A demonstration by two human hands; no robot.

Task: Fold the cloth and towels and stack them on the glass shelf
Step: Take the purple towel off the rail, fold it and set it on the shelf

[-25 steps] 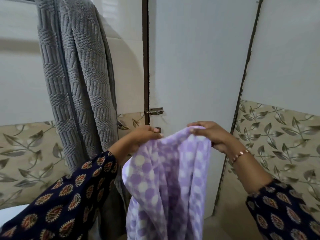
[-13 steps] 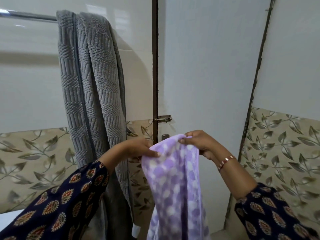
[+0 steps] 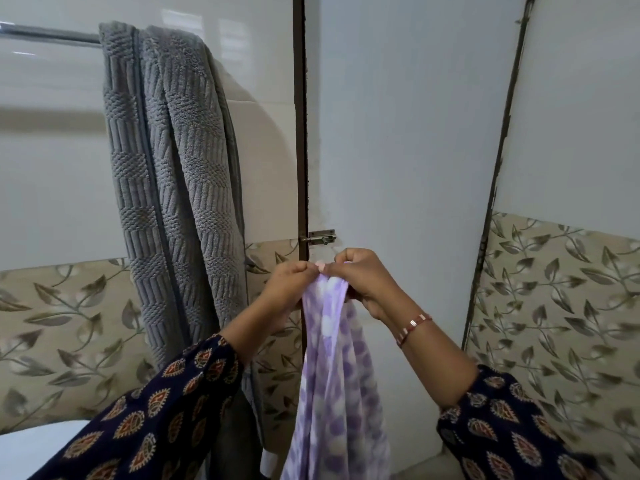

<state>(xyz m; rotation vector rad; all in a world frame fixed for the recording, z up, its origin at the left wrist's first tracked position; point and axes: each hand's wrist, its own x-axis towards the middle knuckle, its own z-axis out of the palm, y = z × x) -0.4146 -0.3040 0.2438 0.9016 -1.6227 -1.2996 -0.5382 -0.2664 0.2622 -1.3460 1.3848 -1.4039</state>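
Hands (image 3: 294, 284) (image 3: 360, 278) converged, joining cloth (image 3: 334, 375) edges.

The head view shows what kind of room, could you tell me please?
Probably a bathroom: a grey towel hangs on a wall rail, beside glossy leaf-patterned tiles and a latched door.

Door latch (image 3: 320, 236) serving as landmark. Cloth (image 3: 337, 375) is hanging just below the latch, its top edge gathered under both hands. Left hand (image 3: 289, 284) is sitting below-left of the latch, right hand (image 3: 363, 277) below-right, fingertips touching. Towel (image 3: 173, 188) is hanging left of the latch, draped over the rail (image 3: 48, 34), which is running far up-left.
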